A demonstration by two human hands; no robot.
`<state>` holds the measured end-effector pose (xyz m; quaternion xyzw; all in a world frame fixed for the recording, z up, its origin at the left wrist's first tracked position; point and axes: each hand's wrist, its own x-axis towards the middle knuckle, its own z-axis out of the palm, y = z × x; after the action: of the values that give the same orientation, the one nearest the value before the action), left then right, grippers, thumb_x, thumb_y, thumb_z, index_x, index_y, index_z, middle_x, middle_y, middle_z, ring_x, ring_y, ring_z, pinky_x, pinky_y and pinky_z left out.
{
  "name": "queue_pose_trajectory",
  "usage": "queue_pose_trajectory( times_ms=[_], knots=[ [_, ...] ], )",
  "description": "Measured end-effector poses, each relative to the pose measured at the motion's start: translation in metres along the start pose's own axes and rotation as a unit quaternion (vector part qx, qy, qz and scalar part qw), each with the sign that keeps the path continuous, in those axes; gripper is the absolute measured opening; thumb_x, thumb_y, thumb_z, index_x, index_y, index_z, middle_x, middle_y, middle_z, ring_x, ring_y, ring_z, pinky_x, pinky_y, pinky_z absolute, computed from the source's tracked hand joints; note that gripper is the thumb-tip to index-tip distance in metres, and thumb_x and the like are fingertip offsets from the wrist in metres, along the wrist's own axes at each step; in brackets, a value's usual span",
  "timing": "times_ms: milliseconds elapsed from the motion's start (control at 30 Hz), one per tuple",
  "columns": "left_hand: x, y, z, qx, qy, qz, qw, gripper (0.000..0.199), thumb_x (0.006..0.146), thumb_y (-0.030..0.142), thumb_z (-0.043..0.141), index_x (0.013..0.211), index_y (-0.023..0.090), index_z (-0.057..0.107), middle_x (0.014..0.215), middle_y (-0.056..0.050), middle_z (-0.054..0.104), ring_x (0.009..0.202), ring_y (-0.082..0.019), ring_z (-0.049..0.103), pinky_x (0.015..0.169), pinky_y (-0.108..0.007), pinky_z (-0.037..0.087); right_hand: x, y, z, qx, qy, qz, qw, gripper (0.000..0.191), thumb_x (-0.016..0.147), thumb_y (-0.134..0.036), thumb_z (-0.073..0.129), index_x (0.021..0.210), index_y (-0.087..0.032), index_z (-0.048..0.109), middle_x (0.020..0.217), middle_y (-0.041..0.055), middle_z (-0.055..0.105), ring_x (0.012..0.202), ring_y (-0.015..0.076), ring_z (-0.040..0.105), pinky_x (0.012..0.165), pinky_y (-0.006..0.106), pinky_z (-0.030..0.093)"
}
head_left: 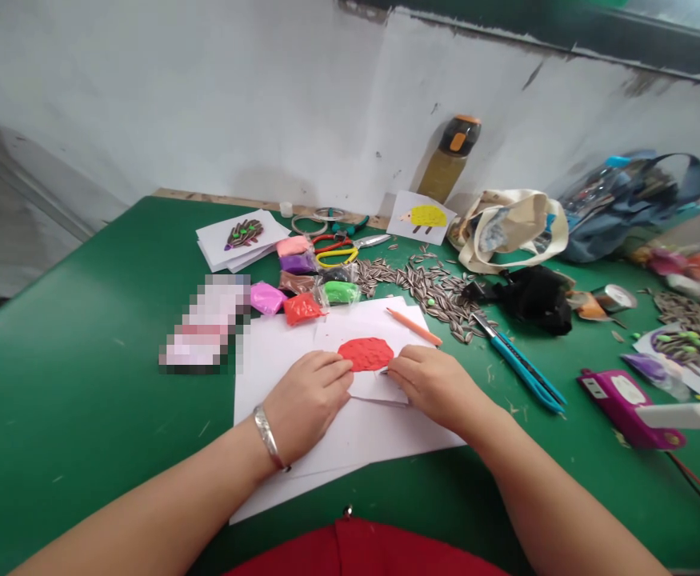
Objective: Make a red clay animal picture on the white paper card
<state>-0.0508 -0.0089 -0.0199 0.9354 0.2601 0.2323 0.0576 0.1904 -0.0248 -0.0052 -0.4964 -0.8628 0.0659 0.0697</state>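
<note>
As L hand [310,392], half-open, touches red clay [366,354], R hand [437,384] curls opp.

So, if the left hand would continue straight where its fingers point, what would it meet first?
Most likely the red oval, just beyond the fingers of the left hand; whether they touch its edge, I cannot tell.

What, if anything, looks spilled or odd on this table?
Slender grey-brown seeds lie loose across the green tabletop with no container around them, so they look spilled, though possibly deliberately. A pixelated pinkish patch left of the white paper sheets also looks odd.
</note>
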Motion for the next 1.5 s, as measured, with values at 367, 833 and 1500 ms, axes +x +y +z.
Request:
queue_pose_trajectory(
  times_ms=[367,833,1500],
  knots=[
    [0.001,0.0,0.0,-0.002,-0.003,0.0,1.0,0.02,0.091,0.015,0.05,0.106,0.012,0.063,0.107,-0.01,0.068,0.102,-0.023,0.058,0.09,-0.043,0.051,0.002,0.006,0.0,0.049,0.071,0.051,0.995,0.026,0.095,-0.021,0.044,0.082,-0.018,0.066,0.08,0.0049,0.062,0.081,0.0152,0.06,0.07,0.023,0.04],
    [0.002,0.0,0.0,0.0,0.004,0.0,1.0,0.021,0.09,0.014,0.051,0.107,0.013,0.063,0.107,-0.01,0.068,0.102,-0.023,0.059,0.089,-0.043,0.052,0.003,0.006,0.008,0.083,0.1,0.06,0.99,0.029,0.089,-0.011,0.043,0.107,-0.02,0.064,0.097,0.0081,0.065,0.089,0.018,0.061,0.077,0.027,0.046],
    [0.002,0.0,0.0,-0.001,0.005,0.002,1.0,0.021,0.09,0.014,0.05,0.107,0.013,0.063,0.107,-0.01,0.068,0.103,-0.023,0.059,0.09,-0.042,0.051,-0.012,0.004,0.01,0.033,0.063,-0.021,0.997,0.034,0.088,-0.009,0.044,0.113,-0.017,0.065,0.099,0.0108,0.064,0.091,0.0197,0.058,0.08,0.03,0.047]
  ],
)
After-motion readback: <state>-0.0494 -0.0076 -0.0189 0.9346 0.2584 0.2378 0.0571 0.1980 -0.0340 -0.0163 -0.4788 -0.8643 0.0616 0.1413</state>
